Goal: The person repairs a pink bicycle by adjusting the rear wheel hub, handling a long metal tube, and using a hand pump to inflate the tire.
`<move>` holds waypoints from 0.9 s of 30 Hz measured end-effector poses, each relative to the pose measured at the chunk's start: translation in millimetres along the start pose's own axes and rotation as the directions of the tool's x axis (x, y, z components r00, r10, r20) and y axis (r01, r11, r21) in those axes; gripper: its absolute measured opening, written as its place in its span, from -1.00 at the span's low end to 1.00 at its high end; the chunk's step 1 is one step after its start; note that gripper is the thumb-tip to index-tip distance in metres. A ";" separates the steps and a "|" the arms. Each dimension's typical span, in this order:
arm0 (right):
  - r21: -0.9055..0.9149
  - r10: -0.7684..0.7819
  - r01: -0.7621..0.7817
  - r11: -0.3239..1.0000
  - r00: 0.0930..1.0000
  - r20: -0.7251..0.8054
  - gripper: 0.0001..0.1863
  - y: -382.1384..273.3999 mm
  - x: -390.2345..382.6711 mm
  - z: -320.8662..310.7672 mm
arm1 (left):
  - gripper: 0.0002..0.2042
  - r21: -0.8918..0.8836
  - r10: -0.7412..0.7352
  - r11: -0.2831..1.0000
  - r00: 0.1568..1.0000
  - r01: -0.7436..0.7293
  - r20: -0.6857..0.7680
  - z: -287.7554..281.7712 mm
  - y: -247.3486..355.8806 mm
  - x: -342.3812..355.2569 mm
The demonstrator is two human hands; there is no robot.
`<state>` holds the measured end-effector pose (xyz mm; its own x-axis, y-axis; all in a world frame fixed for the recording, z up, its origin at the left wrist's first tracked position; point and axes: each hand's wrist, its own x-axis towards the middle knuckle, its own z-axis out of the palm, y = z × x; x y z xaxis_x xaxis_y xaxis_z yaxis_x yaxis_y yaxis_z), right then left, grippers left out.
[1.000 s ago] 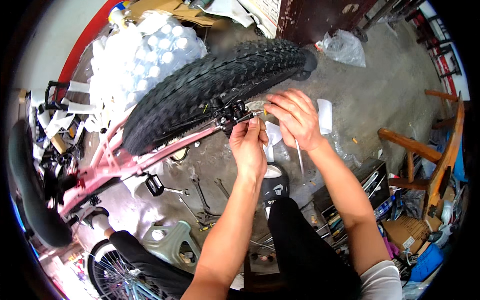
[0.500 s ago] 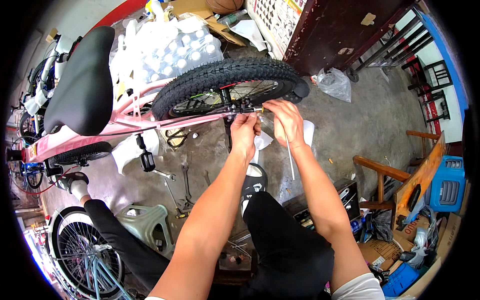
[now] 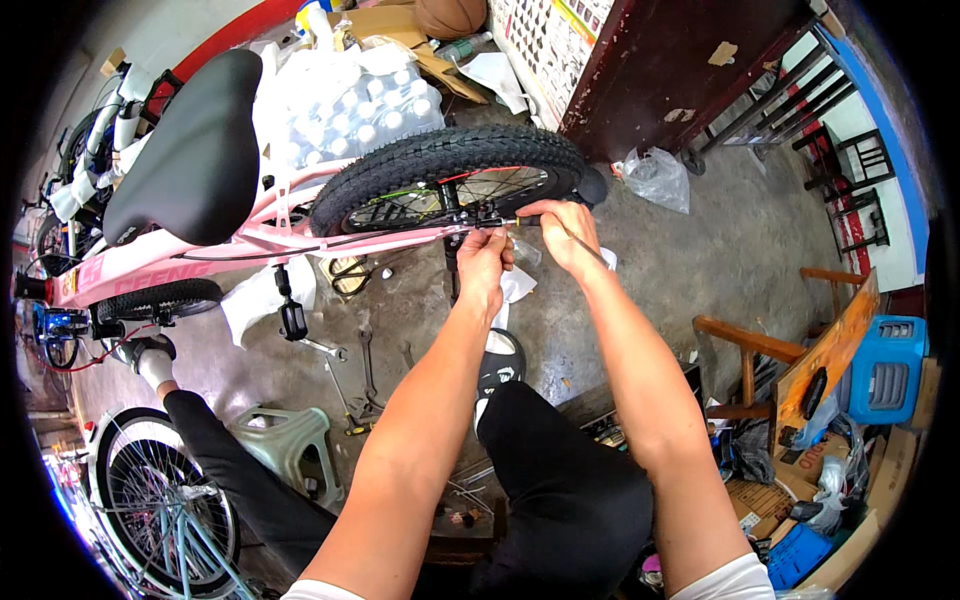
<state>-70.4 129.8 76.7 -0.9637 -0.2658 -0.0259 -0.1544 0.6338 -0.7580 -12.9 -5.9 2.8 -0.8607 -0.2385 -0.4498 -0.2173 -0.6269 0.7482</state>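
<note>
A pink bicycle (image 3: 165, 254) with a black saddle (image 3: 190, 150) lies across the left and middle. Close to its knobby tyre (image 3: 450, 155) my left hand (image 3: 485, 262) is closed, fingertips pinching a small part at the brake assembly (image 3: 470, 217). That part is mostly covered by my fingers. Just right of it, my right hand (image 3: 572, 238) is closed around a slim tool (image 3: 530, 220) with a thin shaft pointing left at the brake; it looks like a screwdriver. A thin rod (image 3: 588, 247) also lies along that palm.
Wrenches (image 3: 368, 365) and a green plastic stool (image 3: 290, 445) are on the floor at the lower left. Wrapped bottles (image 3: 350, 115) stand behind the tyre. A wooden stool (image 3: 825, 360), a blue stool (image 3: 888, 370) and cartons crowd the right side. A spoked wheel (image 3: 165, 500) is at lower left.
My right hand has turned at the tool, and the thin rod in its palm now shows much less of its length. My left hand keeps its pinch at the brake. The view has shifted slightly.
</note>
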 end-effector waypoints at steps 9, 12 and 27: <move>0.067 0.023 -0.024 0.997 1.000 0.017 -0.61 26.8 21.9 9.3 | -0.87 0.012 -0.090 0.996 0.995 0.090 0.042 -2.4 6.8 -0.4; 0.167 0.168 -0.195 0.966 0.972 0.163 -0.61 31.5 35.4 5.3 | -0.79 0.056 -0.120 0.991 0.993 0.120 -0.007 -1.8 17.2 -8.5; 0.225 -0.113 0.075 0.971 0.980 0.163 -0.64 100.7 35.0 -30.8 | -0.39 0.474 0.275 -0.878 0.746 -0.062 0.607 -152.6 401.7 -262.0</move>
<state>-126.4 206.7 19.5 -0.8916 -0.4505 -0.0457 -0.1731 0.4322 -0.8850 195.6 -308.4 346.8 -0.9810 0.0997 0.1664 0.0258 0.9172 -0.3976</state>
